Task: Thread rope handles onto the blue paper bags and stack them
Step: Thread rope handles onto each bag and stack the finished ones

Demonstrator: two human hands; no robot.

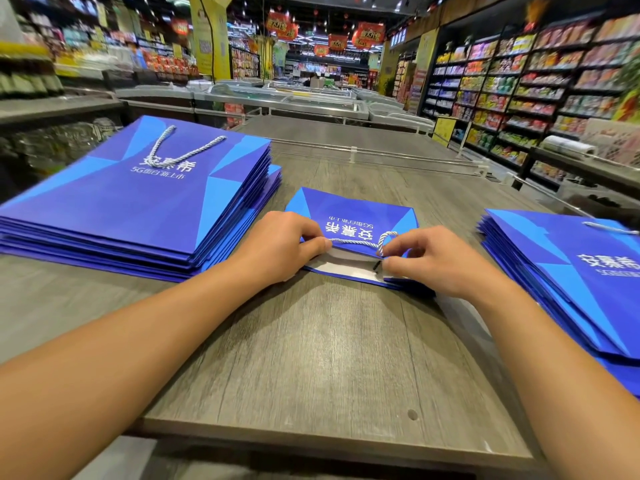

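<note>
Rope threading, frame centre.
Left hand [277, 249] and right hand [434, 259] pinching rope [356, 242] at open bag [353, 216] mouth; white interior visible; stacks [138, 202] left and right.

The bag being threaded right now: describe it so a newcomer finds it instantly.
On the grey wooden table, between two blue stacks, one single bag lies flat. Both hands, left hand and right hand, hold its white rope at the open near edge; the neighbours are untouched piles.

Two hands [280, 245] [434, 259], two stacks of blue bags [138, 202] [571, 282], one single bag [349, 216], three visible rope handles [183, 147] [360, 241] [611, 227].
</note>
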